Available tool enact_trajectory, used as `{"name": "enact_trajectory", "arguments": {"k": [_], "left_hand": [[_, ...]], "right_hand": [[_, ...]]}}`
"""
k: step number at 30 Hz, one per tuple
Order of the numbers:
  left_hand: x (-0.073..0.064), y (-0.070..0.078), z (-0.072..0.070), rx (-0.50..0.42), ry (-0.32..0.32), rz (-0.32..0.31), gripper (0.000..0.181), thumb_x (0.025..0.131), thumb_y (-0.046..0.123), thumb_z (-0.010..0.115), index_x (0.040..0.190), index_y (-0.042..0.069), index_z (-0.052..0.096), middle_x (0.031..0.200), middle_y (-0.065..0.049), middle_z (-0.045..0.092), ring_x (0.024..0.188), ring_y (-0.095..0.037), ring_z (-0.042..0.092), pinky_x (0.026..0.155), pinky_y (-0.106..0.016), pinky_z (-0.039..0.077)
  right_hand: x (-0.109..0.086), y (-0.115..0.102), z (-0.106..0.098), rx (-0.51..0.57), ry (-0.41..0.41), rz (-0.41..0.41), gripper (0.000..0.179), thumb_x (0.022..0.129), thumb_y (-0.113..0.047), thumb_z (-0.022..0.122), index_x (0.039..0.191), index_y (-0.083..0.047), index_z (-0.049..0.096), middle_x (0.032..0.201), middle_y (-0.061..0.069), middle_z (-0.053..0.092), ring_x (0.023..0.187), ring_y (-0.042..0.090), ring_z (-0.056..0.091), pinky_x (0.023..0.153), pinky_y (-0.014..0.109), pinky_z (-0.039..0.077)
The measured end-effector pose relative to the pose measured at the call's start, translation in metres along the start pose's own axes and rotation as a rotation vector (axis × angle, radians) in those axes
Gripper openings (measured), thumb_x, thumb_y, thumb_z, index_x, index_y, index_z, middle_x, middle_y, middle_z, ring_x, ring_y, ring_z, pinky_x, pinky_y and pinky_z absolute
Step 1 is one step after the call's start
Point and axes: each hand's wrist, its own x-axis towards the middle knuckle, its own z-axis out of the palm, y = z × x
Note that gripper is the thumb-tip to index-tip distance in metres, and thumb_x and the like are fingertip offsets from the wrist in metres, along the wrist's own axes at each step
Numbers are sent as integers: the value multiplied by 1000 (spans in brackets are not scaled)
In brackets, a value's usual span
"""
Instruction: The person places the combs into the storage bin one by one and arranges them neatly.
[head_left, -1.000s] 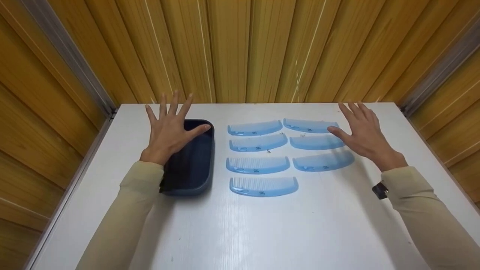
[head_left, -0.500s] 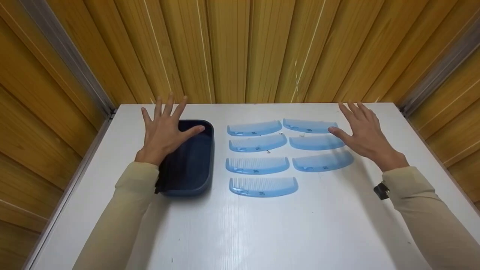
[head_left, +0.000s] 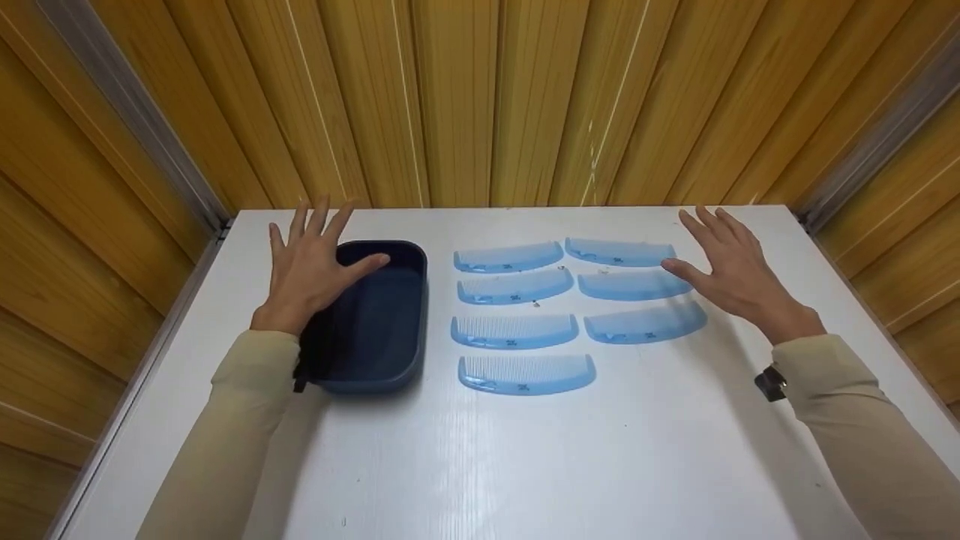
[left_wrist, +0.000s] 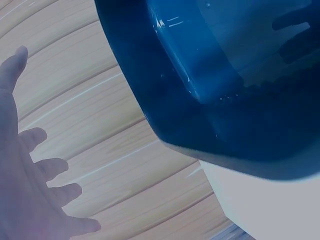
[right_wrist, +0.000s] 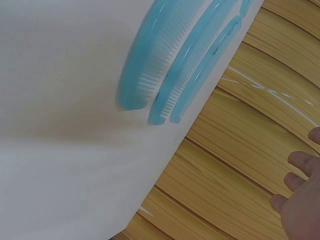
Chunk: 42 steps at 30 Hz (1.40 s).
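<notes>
Above the left side of a dark blue tray [head_left: 409,375], my left hand [head_left: 304,274] hovers with spread fingers and holds nothing. The left wrist view shows the same hand [left_wrist: 30,185] apart from the tray wall [left_wrist: 130,90]. My right hand [head_left: 739,281], also spread and holding nothing, hangs over the right ends of the light blue combs. Several combs lie flat in two columns right of the tray; the front one [head_left: 525,384] is nearest me. Its neighbour in the right column is a comb [head_left: 645,330] near my right wrist. In the right wrist view a comb [right_wrist: 137,75] lies apart from my fingers.
A white table [head_left: 540,465] carries everything. Wood-patterned panels [head_left: 465,105] rise behind its back edge and at both sides. Small dark specks [head_left: 536,304] lie between the combs.
My left hand has moved left and slightly toward me, uncovering more of the tray. My right hand has shifted slightly right. Combs and tray stay in place.
</notes>
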Motion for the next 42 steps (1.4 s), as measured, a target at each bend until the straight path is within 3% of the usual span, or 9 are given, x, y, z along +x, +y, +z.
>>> {"name": "enact_trajectory", "arguments": {"k": [10,21,34,42], "left_hand": [[-9,-17,-2,-61,24,6,103,91,72,68,168,14,31,176,-18,14,160,-44,11,120,-76,0],[-21,-32,3,-125,43,20,96,92,55,79,166,10,36,172,-21,25,156,-47,22,122,-74,10],[-33,-46,9,-236,29,-20,89,94,40,83,164,8,39,171,-19,30,154,-47,29,120,-67,26],[-40,-55,15,-283,29,-45,85,94,35,83,162,4,41,168,-21,34,153,-46,32,122,-64,27]], "right_hand": [[-3,8,1,-2,-11,10,87,103,-50,66,167,-4,28,171,30,19,156,54,10,120,77,4],[-8,15,2,84,-44,25,86,102,-47,70,166,-6,31,170,29,22,155,54,11,117,81,8],[-12,22,7,140,-99,90,88,98,-46,76,165,-7,34,169,30,24,154,56,13,111,84,17],[-14,27,9,165,-156,130,90,97,-45,78,166,-8,34,168,31,25,152,59,18,111,83,21]]}}
